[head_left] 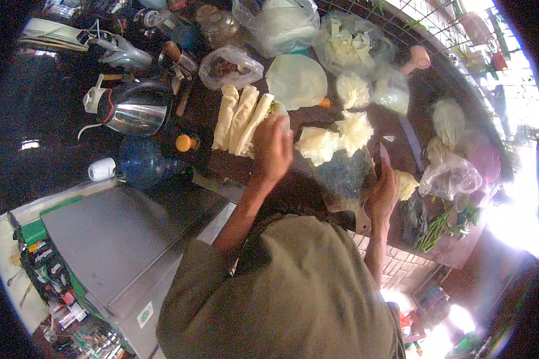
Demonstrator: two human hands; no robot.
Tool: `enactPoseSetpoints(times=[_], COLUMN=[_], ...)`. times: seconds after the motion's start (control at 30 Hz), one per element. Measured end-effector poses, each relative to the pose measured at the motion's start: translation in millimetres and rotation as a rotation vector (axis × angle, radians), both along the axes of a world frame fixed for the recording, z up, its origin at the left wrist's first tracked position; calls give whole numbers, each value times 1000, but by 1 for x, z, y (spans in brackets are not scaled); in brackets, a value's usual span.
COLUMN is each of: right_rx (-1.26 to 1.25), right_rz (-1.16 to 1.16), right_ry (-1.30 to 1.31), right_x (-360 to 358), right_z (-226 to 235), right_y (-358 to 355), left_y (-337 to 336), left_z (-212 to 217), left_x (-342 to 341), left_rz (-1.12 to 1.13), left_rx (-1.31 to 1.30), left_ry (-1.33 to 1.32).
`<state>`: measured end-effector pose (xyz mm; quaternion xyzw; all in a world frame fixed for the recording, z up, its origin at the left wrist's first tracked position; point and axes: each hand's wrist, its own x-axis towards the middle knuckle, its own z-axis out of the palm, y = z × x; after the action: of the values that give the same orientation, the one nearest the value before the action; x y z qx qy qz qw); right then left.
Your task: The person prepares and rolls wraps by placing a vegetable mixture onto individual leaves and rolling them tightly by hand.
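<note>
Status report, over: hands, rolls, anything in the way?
Left hand at rightmost of three pale rolls, grip unclear. Right hand beside pale crumpled piece, hold unclear. Clear bag just beyond rolls.

A dark brown tabletop (425,90) spreads across the upper half of the frame. Near upper centre I see three long, pale rolled wraps (244,113) side by side, with a whitish, rounded flat sheet (296,81) beyond them. A shiny silver kettle (141,113) sits upper left; slender green stalks (436,230) lie lower right.
</note>
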<state>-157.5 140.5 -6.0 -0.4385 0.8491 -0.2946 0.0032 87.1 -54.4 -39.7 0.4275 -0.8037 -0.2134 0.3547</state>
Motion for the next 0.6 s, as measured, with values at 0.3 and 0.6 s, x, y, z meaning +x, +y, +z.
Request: enactPoseSetpoints(times=[0.3, 0.6], right_rx=[139, 384], right_rz=[363, 467], right_ry=[-644, -1408], right_x=[80, 158], right_z=[63, -4], right_y=[-76, -123], left_y=[-17, -20], left_z=[6, 6], left_x=[53, 41], left_rz=[161, 147], left_rx=[73, 66], left_ry=[-279, -148])
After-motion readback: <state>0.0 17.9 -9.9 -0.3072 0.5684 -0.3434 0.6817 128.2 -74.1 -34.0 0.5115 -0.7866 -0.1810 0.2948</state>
